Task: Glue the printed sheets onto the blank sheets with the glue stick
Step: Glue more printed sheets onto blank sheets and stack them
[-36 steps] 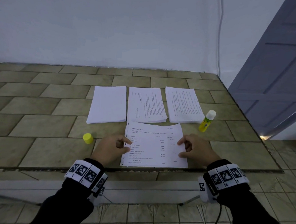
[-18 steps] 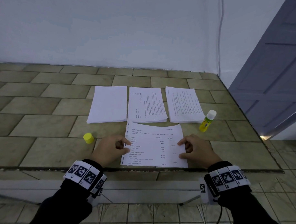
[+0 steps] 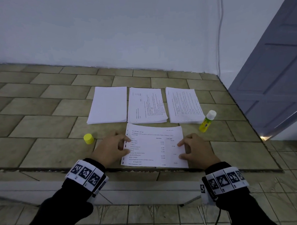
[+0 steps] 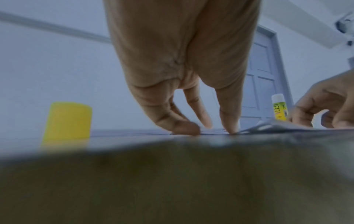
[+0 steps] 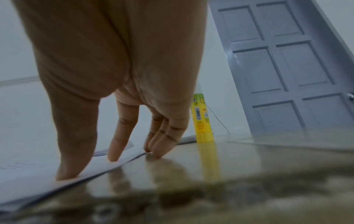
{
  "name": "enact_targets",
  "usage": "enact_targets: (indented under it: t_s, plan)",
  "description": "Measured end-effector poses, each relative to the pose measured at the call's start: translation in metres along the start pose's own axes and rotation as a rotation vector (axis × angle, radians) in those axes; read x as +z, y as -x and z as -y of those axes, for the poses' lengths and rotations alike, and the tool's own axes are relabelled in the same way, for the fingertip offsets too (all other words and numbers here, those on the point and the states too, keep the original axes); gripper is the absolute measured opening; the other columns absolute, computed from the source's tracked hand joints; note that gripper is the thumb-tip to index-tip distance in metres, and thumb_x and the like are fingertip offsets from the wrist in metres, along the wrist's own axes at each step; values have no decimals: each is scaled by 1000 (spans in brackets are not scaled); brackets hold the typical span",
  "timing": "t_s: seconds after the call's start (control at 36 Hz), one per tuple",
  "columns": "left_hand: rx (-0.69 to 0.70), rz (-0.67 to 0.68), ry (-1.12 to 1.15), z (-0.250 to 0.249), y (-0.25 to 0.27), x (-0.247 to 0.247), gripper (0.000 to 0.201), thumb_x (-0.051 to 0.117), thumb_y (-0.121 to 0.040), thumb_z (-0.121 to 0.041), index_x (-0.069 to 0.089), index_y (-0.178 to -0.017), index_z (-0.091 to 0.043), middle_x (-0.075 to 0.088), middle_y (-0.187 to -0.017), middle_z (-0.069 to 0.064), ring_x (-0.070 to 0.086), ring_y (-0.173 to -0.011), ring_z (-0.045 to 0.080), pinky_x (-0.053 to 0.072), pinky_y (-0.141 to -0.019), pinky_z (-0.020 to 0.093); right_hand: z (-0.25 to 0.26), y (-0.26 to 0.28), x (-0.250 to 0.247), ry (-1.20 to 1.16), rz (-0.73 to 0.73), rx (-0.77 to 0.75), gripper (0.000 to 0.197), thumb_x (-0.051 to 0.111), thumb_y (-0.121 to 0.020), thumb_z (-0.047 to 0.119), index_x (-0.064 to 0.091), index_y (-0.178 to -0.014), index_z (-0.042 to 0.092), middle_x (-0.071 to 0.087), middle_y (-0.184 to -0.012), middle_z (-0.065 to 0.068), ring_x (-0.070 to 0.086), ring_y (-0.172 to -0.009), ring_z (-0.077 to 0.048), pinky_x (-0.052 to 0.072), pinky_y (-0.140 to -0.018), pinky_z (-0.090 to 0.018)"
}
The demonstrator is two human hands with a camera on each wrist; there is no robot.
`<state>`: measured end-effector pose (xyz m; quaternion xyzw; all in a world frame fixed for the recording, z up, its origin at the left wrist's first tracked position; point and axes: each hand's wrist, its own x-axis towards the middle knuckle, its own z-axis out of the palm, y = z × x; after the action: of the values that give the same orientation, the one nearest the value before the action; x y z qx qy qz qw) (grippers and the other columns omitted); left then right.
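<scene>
One printed sheet (image 3: 154, 145) lies flat at the counter's near edge. My left hand (image 3: 128, 146) presses its fingertips (image 4: 231, 130) on the sheet's left edge. My right hand (image 3: 179, 150) presses thumb and forefinger (image 5: 113, 157) on the right edge, while its other fingers touch the counter. Behind the sheet lie a blank stack (image 3: 108, 105) and two printed stacks (image 3: 147, 105) (image 3: 184, 106). The yellow glue stick (image 3: 207, 121) stands uncapped at the right, beyond my right hand. Its yellow cap (image 3: 88, 138) stands to the left of my left hand.
The tiled counter (image 3: 44, 126) ends in a drop just below the sheet and at the right side. A white wall runs along the back. A grey door (image 3: 269, 74) stands to the right, with tiled floor below.
Both hands have shifted slightly along the sheet's side edges. The sheet stays where it was.
</scene>
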<state>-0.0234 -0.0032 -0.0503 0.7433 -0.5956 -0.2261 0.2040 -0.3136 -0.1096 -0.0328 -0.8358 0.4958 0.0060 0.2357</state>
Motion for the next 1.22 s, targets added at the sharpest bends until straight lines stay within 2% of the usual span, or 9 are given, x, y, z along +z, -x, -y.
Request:
enact_targets:
  t_s: [0.14, 0.22, 0.33, 0.53, 0.67, 0.89, 1.0, 1.11, 1.22]
  plan:
    - [128, 18, -192, -5, -8, 4, 60, 56, -92, -46, 41, -145, -22, 24, -159, 0, 23, -144, 19, 23, -117, 35, 11, 9, -3, 199, -30, 15, 40, 68, -84, 35, 56, -122, 32, 36, -143, 3, 32, -131, -19, 34, -100, -28]
    - [115, 101, -315, -7, -12, 16, 91, 4, -81, -70, 16, -156, -19, -5, -164, -2, -8, -151, 15, 5, -122, 47, 17, 14, -4, 260, -36, 13, 40, 63, -88, 38, 52, -125, 32, 30, -149, 3, 29, -135, -19, 34, -103, -30]
    - [124, 78, -425, 0, -11, 35, 109, -30, -70, -76, 4, -157, -19, -11, -163, -3, -11, -150, 17, -4, -119, 49, 24, 18, -4, 333, -49, 9, 37, 56, -92, 37, 50, -128, 31, 28, -149, 1, 27, -137, -20, 33, -104, -33]
    - [95, 8, -506, 1, -11, 48, 88, -19, -81, -62, 2, -157, -20, -11, -163, -2, -10, -151, 19, -7, -118, 49, 57, 9, 24, 234, -60, -86, 54, 27, -101, 49, 28, -147, 22, -3, -163, -1, -8, -149, -19, -1, -118, -51]
    - [109, -36, -486, 4, -10, 52, 81, -8, -87, -57, 9, -156, -19, -3, -164, 0, -4, -151, 22, -4, -117, 51, 91, -9, 59, 174, -13, -236, 91, -14, -78, 63, 6, -155, 18, -11, -162, 2, -14, -148, -14, -11, -118, -50]
    - [130, -46, -523, 7, -9, 52, 67, 16, -99, -50, 47, -144, -11, 43, -151, 11, 41, -138, 32, 32, -106, 62, 77, -40, 76, 272, -88, -240, 106, -34, -70, 70, 4, -155, 19, 0, -163, 4, -5, -149, -11, -11, -116, -53]
    - [141, -63, -512, 5, -11, 51, 70, 14, -97, -52, 38, -149, -12, 35, -156, 10, 31, -144, 31, 23, -112, 60, 47, -38, 65, 279, -135, -106, 105, -34, -70, 70, 2, -155, 20, 1, -163, 6, -2, -149, -9, -9, -117, -52]
    - [140, -55, -503, 6, -9, 52, 71, 11, -97, -53, 34, -151, -14, 31, -158, 9, 27, -146, 31, 20, -114, 58, 18, -31, 55, 196, -160, 81, 77, -1, -92, 65, 0, -155, 21, -5, -162, 9, -5, -148, -6, -5, -117, -46]
    - [144, -66, -503, 7, -9, 53, 69, 14, -98, -51, 38, -150, -13, 35, -155, 11, 30, -144, 32, 23, -112, 59, 16, -31, 54, 204, -208, 120, 95, -15, -76, 67, 5, -155, 19, 1, -163, 7, 0, -149, -9, -14, -113, -45]
